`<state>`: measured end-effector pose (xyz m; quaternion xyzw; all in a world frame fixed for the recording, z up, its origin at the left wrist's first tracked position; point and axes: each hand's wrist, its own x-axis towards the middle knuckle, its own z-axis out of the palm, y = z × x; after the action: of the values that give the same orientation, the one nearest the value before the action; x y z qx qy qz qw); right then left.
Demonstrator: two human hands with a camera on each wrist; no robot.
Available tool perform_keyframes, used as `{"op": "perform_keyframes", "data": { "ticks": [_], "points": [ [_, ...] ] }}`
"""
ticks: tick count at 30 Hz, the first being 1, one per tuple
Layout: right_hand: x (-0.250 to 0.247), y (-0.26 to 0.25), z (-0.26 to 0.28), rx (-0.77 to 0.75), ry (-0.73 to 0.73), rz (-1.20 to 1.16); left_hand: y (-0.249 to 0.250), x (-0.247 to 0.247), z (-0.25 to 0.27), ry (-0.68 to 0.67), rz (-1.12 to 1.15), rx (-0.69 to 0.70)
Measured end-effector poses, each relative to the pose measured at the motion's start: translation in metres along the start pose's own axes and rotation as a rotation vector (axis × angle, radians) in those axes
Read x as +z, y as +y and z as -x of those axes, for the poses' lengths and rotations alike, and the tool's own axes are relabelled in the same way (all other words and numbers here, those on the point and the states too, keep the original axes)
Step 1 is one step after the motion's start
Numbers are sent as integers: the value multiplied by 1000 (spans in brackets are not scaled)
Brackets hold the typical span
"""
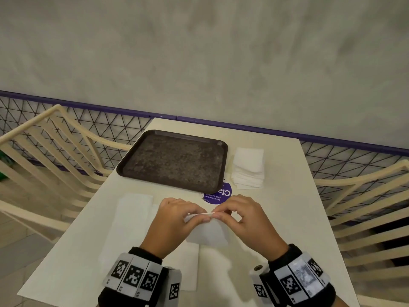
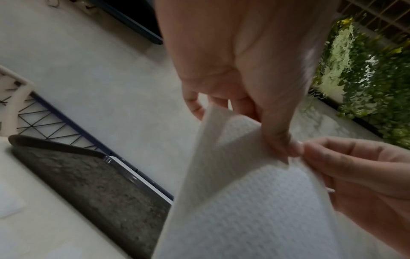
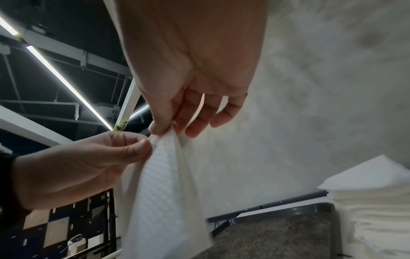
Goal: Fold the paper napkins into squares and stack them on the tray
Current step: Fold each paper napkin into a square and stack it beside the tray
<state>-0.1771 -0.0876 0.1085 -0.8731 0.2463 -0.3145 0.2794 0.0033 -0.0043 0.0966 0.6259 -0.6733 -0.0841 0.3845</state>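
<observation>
Both hands hold one white paper napkin [image 1: 209,233] [image 2: 250,206] [image 3: 159,189] raised above the table's near middle. My left hand [image 1: 174,218] [image 2: 261,105] pinches its top edge between thumb and fingers. My right hand [image 1: 241,216] [image 3: 175,121] pinches the same edge right beside it, the fingertips of both hands almost touching. The napkin hangs down with its layers slightly parted at the top. The dark brown tray [image 1: 174,160] [image 2: 88,184] [image 3: 277,234] lies bare at the far middle of the table.
A stack of white napkins [image 1: 249,168] [image 3: 377,210] sits right of the tray. More flat napkins [image 1: 132,218] lie on the table under my left arm. A purple round sticker [image 1: 218,196] shows before the tray. Cream chairs [image 1: 55,151] flank the table.
</observation>
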Motion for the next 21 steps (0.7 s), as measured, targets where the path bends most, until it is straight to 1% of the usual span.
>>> {"op": "perform_keyframes", "data": {
  "ticks": [4, 7, 10, 12, 14, 16, 18, 21],
  "points": [
    [-7, 4, 1, -18, 32, 70, -5, -9, 1, 55, 83, -28],
    [-9, 7, 1, -40, 65, 113, -7, -14, 1, 66, 88, -42],
    [-8, 11, 3, -42, 67, 135, -8, -16, 1, 52, 99, -62],
    [-9, 11, 4, -29, 59, 136, -9, -18, 3, 40, 100, -76],
    [-13, 14, 5, 1, 69, 117, -13, -23, 4, 37, 88, -121],
    [-20, 17, 5, 29, 93, 84, -16, -30, 4, 61, 29, -146],
    [-23, 19, 5, 38, 85, 69, -14, -32, 2, 75, -58, -78],
    [-14, 12, 3, -4, 21, 58, 4, -16, -2, -27, -60, -12]
  ]
}}
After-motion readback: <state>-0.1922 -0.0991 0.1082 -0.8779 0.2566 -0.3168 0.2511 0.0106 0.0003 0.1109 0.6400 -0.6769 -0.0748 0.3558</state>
